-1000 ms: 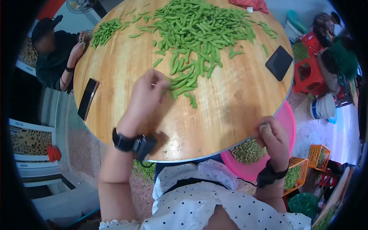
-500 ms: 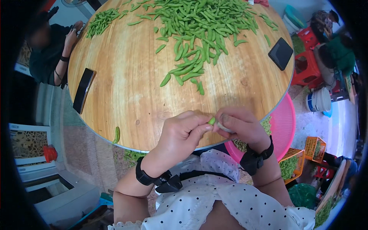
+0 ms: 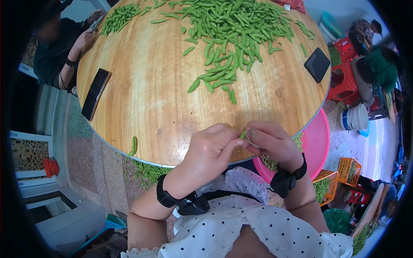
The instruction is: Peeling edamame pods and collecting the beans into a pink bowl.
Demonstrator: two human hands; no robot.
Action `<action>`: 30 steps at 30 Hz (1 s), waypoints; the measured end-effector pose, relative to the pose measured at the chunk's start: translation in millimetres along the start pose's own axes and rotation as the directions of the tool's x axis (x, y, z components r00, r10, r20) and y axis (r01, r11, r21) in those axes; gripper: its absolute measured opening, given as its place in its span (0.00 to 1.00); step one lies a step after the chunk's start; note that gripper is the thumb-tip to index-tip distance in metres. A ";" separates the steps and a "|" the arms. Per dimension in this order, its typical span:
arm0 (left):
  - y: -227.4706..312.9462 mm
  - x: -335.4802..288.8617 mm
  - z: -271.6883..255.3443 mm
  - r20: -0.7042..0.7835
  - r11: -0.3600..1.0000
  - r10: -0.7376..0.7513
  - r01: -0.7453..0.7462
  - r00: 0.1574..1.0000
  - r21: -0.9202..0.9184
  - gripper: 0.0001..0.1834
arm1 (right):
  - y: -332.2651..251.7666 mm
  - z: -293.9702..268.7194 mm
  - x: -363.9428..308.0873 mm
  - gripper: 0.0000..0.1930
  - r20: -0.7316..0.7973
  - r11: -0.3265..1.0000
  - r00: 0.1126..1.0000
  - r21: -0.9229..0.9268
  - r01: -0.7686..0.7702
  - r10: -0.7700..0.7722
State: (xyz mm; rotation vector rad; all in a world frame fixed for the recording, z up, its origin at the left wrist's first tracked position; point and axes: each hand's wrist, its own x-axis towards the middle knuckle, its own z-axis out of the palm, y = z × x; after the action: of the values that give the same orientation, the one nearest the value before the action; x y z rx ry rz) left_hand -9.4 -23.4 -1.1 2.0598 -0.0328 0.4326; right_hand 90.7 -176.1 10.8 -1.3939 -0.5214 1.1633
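Over the near edge of the round wooden table [image 3: 142, 99], my two hands meet around one green soybean pod [image 3: 243, 134]. My left hand [image 3: 215, 144] pinches the pod between thumb and fingers. My right hand [image 3: 273, 139] is closed against the pod's other end, its thumb on top; its curled fingers hide most of that end. Beyond my hands lies a heap of green pods [image 3: 241, 26], with a loose tail of pods [image 3: 221, 75] reaching toward me. A single pod [image 3: 134, 146] lies by the table's left near edge.
A pink basket [image 3: 319, 139] holding shelled beans stands below the table by my right forearm. Dark phones lie at the table's left [image 3: 95, 94] and right [image 3: 317, 65]. A co-worker [image 3: 56, 56] sits at left beside a smaller pod pile [image 3: 120, 18]. Orange crates [image 3: 329, 189] stand at right.
My hands have drawn slightly closer together, and less of the pod shows between them. The whole view has shifted a little. At left, the co-worker's hands have moved apart.
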 end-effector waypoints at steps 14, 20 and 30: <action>-7.1 -0.5 7.9 0.352 0.265 -0.546 0.555 0.761 -0.788 0.06 | 12.3 -0.9 -3.8 0.07 -0.074 0.880 0.938 -0.378 0.289 -0.340; 2.1 -1.1 21.1 0.361 0.373 -0.484 0.561 0.797 -0.739 0.05 | 7.9 -5.4 -12.7 0.09 -0.253 0.889 0.914 -0.415 0.194 -0.317; 17.1 -8.8 15.7 0.402 0.570 -0.493 0.635 0.772 -0.521 0.06 | 21.0 -13.3 -40.5 0.06 -0.370 0.929 0.896 -0.355 0.110 -0.247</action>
State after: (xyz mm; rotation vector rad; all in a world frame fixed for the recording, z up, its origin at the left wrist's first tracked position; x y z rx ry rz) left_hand -16.5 -46.8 3.4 1.3093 0.3208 -0.2092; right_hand 79.2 -221.5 2.5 -1.7781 -0.5428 0.6201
